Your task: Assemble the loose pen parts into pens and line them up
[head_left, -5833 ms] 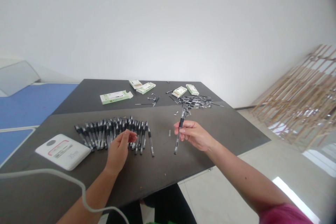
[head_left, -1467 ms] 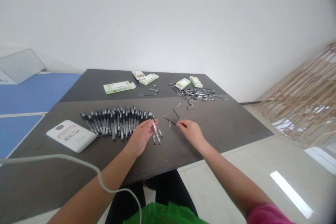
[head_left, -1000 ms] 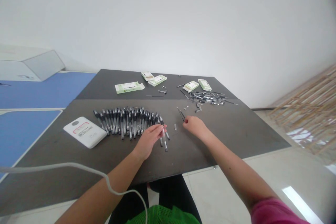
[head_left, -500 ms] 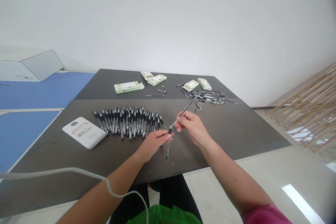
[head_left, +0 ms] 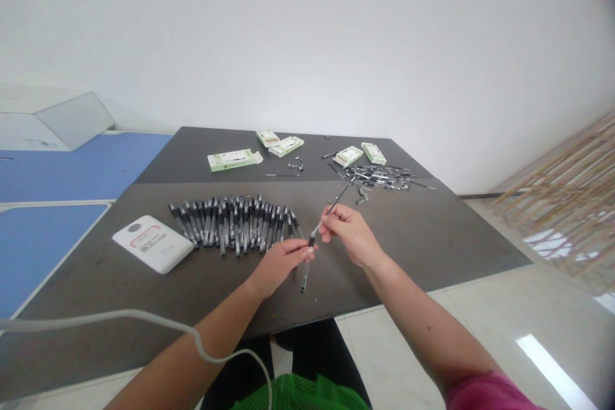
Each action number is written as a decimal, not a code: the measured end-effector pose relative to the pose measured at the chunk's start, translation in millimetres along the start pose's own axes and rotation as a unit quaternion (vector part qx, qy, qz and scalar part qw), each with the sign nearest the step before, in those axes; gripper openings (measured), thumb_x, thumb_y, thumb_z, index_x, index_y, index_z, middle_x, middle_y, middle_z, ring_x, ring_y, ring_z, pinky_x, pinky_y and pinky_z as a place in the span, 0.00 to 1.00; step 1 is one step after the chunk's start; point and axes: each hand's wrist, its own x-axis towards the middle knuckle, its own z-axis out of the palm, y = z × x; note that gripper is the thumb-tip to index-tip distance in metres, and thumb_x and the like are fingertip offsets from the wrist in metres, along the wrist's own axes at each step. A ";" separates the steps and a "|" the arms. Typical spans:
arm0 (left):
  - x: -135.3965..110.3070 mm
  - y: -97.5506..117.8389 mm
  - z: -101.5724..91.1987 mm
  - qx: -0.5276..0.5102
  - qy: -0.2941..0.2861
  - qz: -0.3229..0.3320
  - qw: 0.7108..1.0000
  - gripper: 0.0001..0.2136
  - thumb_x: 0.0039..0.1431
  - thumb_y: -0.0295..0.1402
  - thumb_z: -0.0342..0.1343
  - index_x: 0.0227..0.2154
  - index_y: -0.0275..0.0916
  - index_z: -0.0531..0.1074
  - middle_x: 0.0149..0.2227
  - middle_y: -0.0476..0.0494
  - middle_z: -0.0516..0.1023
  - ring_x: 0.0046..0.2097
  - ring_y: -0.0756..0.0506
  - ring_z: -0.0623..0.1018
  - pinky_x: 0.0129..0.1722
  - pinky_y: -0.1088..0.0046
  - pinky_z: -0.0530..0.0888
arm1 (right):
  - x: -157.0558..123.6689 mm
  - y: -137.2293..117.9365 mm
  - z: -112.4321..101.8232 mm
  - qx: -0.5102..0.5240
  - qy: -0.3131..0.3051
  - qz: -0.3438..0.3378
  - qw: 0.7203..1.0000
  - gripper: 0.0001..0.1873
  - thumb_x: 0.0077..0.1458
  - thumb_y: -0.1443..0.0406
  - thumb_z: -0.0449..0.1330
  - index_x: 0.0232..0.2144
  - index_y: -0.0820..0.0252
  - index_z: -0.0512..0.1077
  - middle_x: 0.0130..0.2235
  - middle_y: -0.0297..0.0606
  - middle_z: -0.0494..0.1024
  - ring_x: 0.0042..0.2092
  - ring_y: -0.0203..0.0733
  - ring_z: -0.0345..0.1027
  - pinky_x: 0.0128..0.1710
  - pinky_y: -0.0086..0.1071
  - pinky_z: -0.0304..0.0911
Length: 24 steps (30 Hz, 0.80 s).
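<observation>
Our left grip (head_left: pixel 281 262) is curled shut around a slim clear-barrelled black gel pen (head_left: pixel 305 277), whose long axis points toward 6 o'clock. Our right grip (head_left: pixel 348 230) pinches a thin black refill (head_left: pixel 335 204) between thumb and fingers, and it slants toward 1 o'clock. Its lower end appears to meet the pen's upper end, and the right hand is just beside that junction. Both hands hover over a dark grey counter (head_left: pixel 432 230). At 10 o'clock from the left grip lies a fanned row of black-and-clear gel pens (head_left: pixel 230 224), with a flat white plastic box (head_left: pixel 152 244) beyond it. A loose heap of black pen parts (head_left: pixel 379 178) lies at 1 o'clock from the right grip. Pale green cardboard cartons (head_left: pixel 234 160) lie at 12 o'clock; we cannot tell what they hold.
</observation>
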 end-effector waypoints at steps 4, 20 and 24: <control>-0.6 -0.6 -0.8 0.016 -0.003 0.010 1.000 0.13 0.56 0.41 0.52 0.31 0.37 0.76 0.28 0.48 0.74 0.33 0.48 0.71 0.37 0.72 0.67 | 0.6 1.8 0.0 0.005 0.002 -0.001 1.000 0.09 0.48 0.61 0.62 0.26 0.61 0.68 0.21 0.30 0.74 0.20 0.31 0.64 0.23 0.26 0.61; -3.6 3.5 -0.5 0.027 -0.008 0.009 1.000 0.13 0.57 0.40 0.51 0.29 0.37 0.75 0.28 0.48 0.74 0.33 0.48 0.70 0.37 0.73 0.66 | -3.4 -4.0 -8.6 -0.085 -0.149 0.050 0.984 0.10 0.50 0.59 0.61 0.28 0.61 0.72 0.24 0.31 0.74 0.24 0.31 0.64 0.25 0.25 0.60; 1.1 9.1 -2.2 -0.003 0.036 0.026 0.999 0.11 0.57 0.38 0.52 0.33 0.38 0.76 0.33 0.46 0.75 0.38 0.46 0.72 0.43 0.71 0.67 | -17.5 11.2 -4.2 -0.037 -0.120 0.018 0.992 0.16 0.49 0.60 0.63 0.42 0.57 0.72 0.38 0.35 0.77 0.37 0.36 0.69 0.40 0.31 0.64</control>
